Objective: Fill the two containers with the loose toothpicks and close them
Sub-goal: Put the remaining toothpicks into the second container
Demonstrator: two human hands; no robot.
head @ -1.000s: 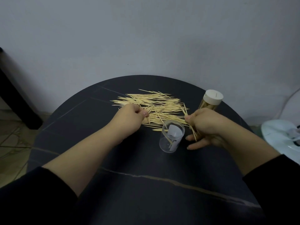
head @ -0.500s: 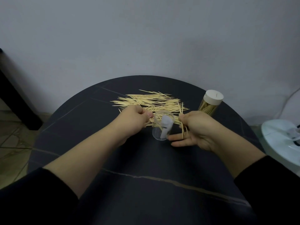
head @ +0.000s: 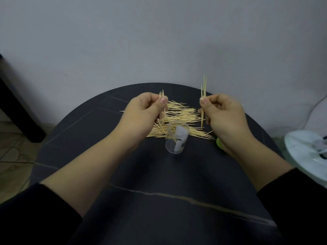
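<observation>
Closest to you, the dark round table (head: 159,209) runs out between your forearms. Just past them the clear container (head: 177,138) stands upright with its mouth open and a white slip and a few sticks inside. It sits at the near edge of the heap, so each drop is short. Above it, your left hand (head: 145,110) pinches a small bundle (head: 162,103) of toothpicks between thumb and fingers, and your right hand (head: 224,114) pinches a thinner bunch (head: 203,96). You hold both upright, probably to line the tips up with the mouth. A green thing (head: 219,142) peeks out from under your right wrist. Beyond, the loose toothpicks (head: 182,112) lie scattered on the tabletop. The second container does not show.
</observation>
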